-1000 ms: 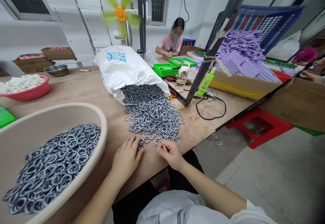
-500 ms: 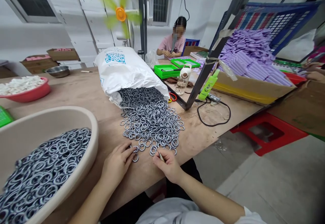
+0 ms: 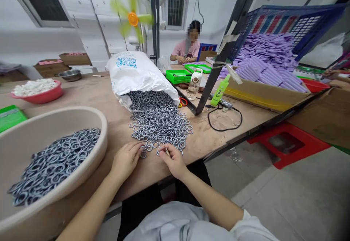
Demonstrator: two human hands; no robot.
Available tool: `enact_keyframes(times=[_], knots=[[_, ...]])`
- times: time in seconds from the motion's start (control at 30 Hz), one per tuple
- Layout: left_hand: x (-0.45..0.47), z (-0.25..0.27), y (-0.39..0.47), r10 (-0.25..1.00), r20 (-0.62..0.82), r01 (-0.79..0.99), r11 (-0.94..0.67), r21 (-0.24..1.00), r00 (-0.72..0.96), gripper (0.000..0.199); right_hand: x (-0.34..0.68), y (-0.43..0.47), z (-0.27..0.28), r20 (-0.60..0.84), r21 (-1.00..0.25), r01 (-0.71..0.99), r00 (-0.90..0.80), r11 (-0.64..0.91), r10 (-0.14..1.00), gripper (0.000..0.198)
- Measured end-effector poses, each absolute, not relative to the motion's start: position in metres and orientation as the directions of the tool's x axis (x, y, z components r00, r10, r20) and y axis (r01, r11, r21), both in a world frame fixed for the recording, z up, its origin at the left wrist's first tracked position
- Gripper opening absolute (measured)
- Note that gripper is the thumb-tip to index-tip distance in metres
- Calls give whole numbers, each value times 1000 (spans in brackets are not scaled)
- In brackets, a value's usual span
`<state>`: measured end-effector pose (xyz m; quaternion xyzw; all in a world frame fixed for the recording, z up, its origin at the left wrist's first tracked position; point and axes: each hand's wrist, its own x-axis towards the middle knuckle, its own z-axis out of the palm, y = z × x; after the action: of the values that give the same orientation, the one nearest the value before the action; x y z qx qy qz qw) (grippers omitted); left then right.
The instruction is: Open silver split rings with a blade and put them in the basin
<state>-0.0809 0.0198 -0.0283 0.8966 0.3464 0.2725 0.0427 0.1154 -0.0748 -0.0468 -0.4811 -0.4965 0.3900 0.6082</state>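
Grey rings [image 3: 161, 124] spill toward you at twelve o'clock from the white sack [image 3: 140, 75] onto the counter [image 3: 202, 135]; more lie in the beige tub [image 3: 54, 126] at ten. Your right hand [image 3: 173, 162] pinches a slim pointed tool [image 3: 167, 151]. Your left hand [image 3: 126, 159] has its fingers side by side at the pile's seven-o'clock edge; I can't tell whether they grip a ring.

Should the tool slip, its point could prick your left fingers, since both hands sit close. A nudge to the open-mouthed sack could push rings off the counter's near edge.

Count one tool, one sack, one tub, one red bowl [image 3: 41, 98] at eleven and three green trays [image 3: 177, 82]. The rings overlap too much to number.
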Motion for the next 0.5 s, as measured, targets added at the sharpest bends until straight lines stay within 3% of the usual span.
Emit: enact_keyframes(times=[0.1, 0.2, 0.3, 0.37, 0.5], knots=[[-75, -14, -10, 642, 463, 536, -766, 356, 611, 33, 116, -81, -36, 354, -933, 143, 221, 329, 909, 30], [-65, -5, -42, 689, 434, 407, -707, 579, 580, 30, 116, -89, -21, 416, -895, 246, 158, 372, 896, 24], [-48, -6, -65, 846, 337, 264, -465, 845, 413, 31, 111, -94, -13, 329, -943, 103, 164, 316, 930, 37], [-35, -12, -75, 934, 230, 64, -256, 964, 273, 35, 104, -96, -14, 227, -965, -77, 237, 251, 945, 39], [-14, -21, -86, 975, 119, -236, -73, 969, 188, 43, 92, -102, -23, 109, -928, -303, 337, 217, 935, 44]])
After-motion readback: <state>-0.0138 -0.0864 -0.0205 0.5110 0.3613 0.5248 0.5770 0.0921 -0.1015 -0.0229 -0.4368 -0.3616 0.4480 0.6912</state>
